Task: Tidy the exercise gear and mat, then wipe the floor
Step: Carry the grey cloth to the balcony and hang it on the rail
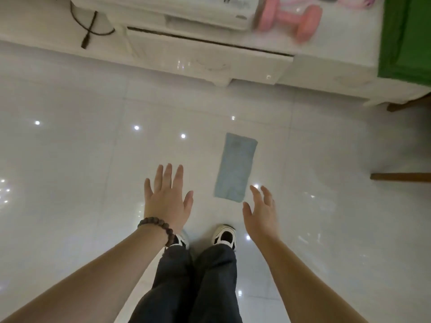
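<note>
On the glossy floor, a blue cloth lies flat ahead of the spread, empty left hand and right hand.

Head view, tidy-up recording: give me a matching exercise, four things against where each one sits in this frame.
Things:
1. blue cloth
2. pink dumbbell
3. bead bracelet
4. black cable

Places:
A. on the left wrist
B. flat on the floor, ahead of the shoes
C. on the white surface, top left
D. on the white surface, top right, beside the green item

Pairs: 1-B, 2-D, 3-A, 4-C
</note>
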`<state>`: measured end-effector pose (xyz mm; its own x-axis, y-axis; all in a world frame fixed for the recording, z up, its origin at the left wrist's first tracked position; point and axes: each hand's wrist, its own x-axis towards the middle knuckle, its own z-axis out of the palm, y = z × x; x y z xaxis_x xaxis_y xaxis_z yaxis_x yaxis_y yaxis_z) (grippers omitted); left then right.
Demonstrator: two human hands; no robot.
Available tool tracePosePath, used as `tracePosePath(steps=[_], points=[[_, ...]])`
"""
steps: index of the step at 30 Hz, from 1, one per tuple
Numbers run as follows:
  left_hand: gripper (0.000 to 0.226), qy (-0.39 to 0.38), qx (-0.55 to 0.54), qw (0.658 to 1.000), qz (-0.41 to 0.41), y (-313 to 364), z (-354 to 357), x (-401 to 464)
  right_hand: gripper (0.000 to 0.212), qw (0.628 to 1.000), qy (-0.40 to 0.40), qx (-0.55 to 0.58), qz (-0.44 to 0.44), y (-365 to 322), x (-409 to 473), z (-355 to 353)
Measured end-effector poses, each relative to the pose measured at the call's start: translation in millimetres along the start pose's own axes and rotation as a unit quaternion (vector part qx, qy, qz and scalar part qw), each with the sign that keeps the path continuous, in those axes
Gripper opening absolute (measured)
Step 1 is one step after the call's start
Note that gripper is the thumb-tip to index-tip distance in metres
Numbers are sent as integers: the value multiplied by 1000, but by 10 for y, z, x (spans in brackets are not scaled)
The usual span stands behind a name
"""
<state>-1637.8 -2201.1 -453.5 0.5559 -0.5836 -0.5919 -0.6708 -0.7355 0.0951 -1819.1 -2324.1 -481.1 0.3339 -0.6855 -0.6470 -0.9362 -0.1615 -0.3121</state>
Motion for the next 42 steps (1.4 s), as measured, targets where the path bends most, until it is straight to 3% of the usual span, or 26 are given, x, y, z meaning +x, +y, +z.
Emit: tracePosePath(steps=[3,8,14,16,21,24,29,32,42], points=[[66,-9,17,1000,23,25,787,698,59,999,-1,44,30,341,879,701],[67,7,3,1000,23,-49,1858,1613,89,995,42,62,63,867,2195,1600],[70,14,-54,998,10,-92,2493,2100,102,968,155,127,150,996,2906,2121],[71,26,-82,996,5,-61,2540,2171,90,954,177,161,179,947,2977,2238],[71,28,-99,995,12,7,2470,2174,25,941,127,263,171,851,3015,2224],[71,36,-94,995,18,6,2252,2117,6,947,136,270,109,800,2883,2033],[70,67,-103,992,22,102,1614,1842,13,946,173,272,14,573,2380,1307],[70,81,-102,991,35,243,1087,1611,5,937,171,304,-15,358,1976,666],[69,193,-127,967,109,1019,-1705,102,8,917,244,310,-65,-633,10,-1960]])
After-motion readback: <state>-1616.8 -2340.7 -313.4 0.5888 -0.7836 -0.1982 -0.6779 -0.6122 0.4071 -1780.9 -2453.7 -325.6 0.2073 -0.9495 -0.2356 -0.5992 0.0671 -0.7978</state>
